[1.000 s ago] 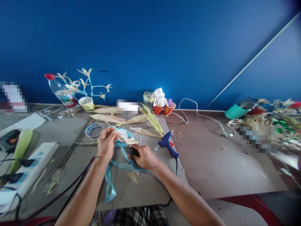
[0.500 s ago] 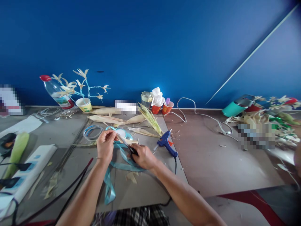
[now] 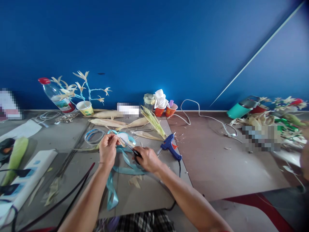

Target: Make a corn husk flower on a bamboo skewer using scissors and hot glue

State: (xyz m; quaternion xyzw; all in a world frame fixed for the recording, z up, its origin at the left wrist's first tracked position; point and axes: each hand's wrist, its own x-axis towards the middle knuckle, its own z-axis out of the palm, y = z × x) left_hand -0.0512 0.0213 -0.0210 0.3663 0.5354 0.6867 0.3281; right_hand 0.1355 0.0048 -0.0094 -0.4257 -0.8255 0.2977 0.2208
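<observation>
My left hand pinches a small pale piece, seemingly corn husk, between thumb and fingers. The fingertips hide most of it. In my right hand are black-handled scissors, their blades reaching left to the pinched piece. Whether the blades are parted I cannot tell. Beneath both hands a light blue ribbon trails across the table, and its roll lies just behind. To the right of my right hand, a blue hot glue gun rests on the table.
Dried corn husks and a greener husk lie behind my hands. A yellow cup holds husk flowers, beside a tilted bottle. Left is a power strip with cords. Paper cups stand near the wall; a teal container lies right.
My hands stay nearly in place. A pale strip seen beside the scissor blades earlier no longer shows there, and the blades are more visible. The view has shifted slightly.
</observation>
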